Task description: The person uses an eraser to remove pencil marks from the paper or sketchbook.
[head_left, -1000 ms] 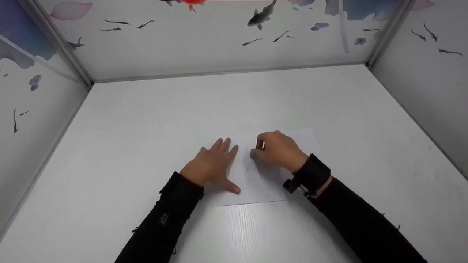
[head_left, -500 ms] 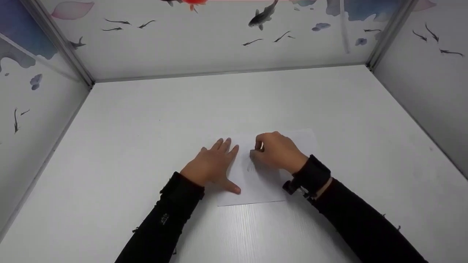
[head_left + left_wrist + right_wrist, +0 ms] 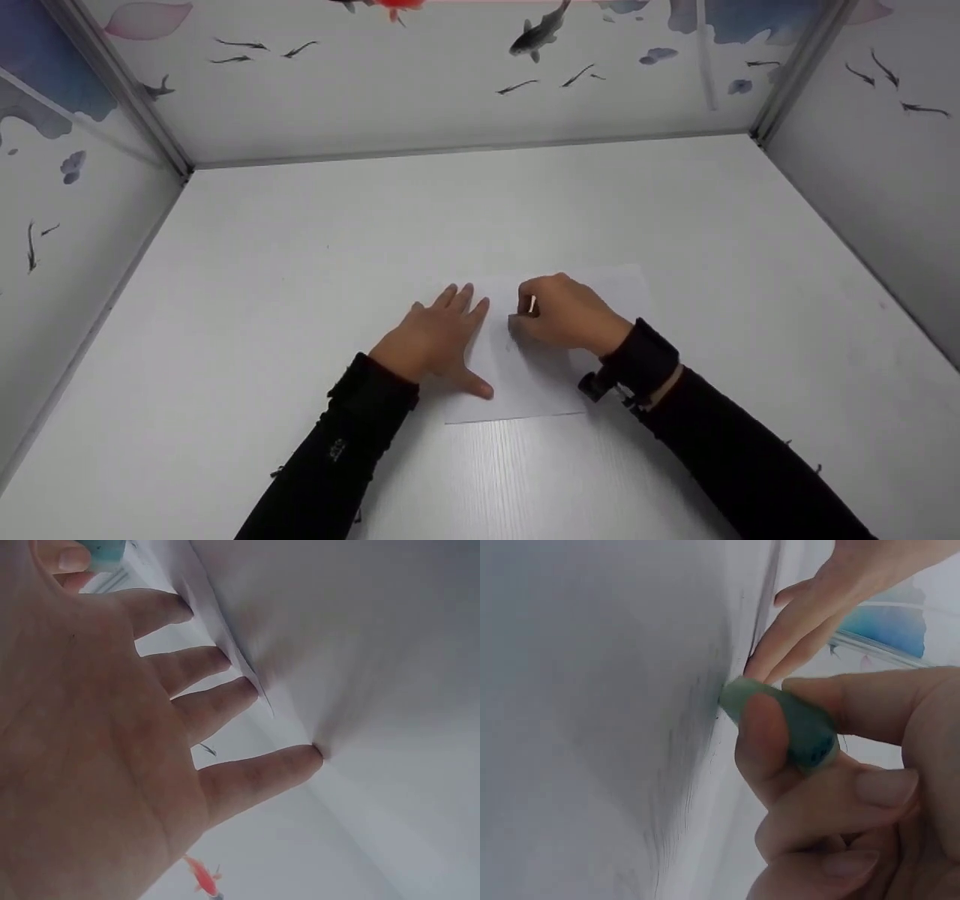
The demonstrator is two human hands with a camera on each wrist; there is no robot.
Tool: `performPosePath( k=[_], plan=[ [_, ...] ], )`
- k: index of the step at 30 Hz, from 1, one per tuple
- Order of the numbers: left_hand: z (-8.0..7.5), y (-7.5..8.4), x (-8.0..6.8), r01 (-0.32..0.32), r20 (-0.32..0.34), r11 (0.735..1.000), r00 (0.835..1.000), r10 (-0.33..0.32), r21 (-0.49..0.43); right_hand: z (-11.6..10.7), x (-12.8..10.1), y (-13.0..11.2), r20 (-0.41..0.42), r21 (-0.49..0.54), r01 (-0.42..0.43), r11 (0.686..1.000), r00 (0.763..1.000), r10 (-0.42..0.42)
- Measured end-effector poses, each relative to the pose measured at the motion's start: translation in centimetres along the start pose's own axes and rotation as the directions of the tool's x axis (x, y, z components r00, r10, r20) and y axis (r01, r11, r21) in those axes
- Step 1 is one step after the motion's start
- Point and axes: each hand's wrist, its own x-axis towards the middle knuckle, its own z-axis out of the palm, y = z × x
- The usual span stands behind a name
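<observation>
A sheet of white paper (image 3: 525, 394) lies on the white table, bearing faint grey marks (image 3: 656, 844). My left hand (image 3: 435, 341) rests on its left part with fingers spread; in the left wrist view the fingertips touch the surface. Over the middle of the sheet, my right hand (image 3: 574, 311) pinches a green eraser (image 3: 802, 727) between thumb and fingers. One end of the eraser meets the paper in the right wrist view. From the head view the eraser is mostly hidden by the fingers.
The white tabletop (image 3: 300, 240) reaches to low panels on the left, back and right. Printed fish and petals decorate the back panel (image 3: 435, 90). Black bands with small cameras sit on both wrists.
My right hand has shifted slightly left and toward me across the paper, with the eraser still pinched. The left hand has stayed in place.
</observation>
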Motion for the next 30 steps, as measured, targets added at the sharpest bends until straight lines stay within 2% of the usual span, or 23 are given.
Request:
performPosePath(
  k=[6,11,16,21,26,28,30],
  plan=[
    [0.10,0.03,0.03,-0.001,-0.018,1.000,1.000,0.001,-0.006,0.06,-0.12,-0.08,-0.007,0.003,0.012,1.000,1.000,-0.012],
    [0.11,0.08,0.01,-0.003,-0.011,1.000,1.000,0.003,-0.015,0.14,-0.06,0.23,-0.056,-0.018,0.015,1.000,0.998,-0.016],
    [0.08,0.06,-0.04,-0.004,-0.008,1.000,1.000,0.004,-0.015,0.04,0.00,0.13,0.039,0.043,0.036,0.998,0.999,-0.038],
    [0.05,0.00,-0.04,-0.003,-0.008,1.000,1.000,0.002,-0.019,0.16,0.06,0.07,-0.044,-0.009,-0.016,1.000,0.999,0.016],
    [0.05,-0.11,-0.07,0.001,-0.002,1.000,1.000,-0.001,-0.020,0.19,0.09,0.03,0.038,0.028,0.021,0.999,0.999,-0.022],
    [0.03,-0.11,-0.08,0.001,-0.004,1.000,1.000,-0.001,-0.021,0.15,0.14,0.14,0.016,0.020,0.000,1.000,1.000,0.000],
    [0.03,-0.10,-0.08,-0.001,-0.007,1.000,1.000,0.001,-0.025,0.16,0.13,0.29,-0.050,-0.006,-0.026,1.000,0.998,0.026]
  ],
)
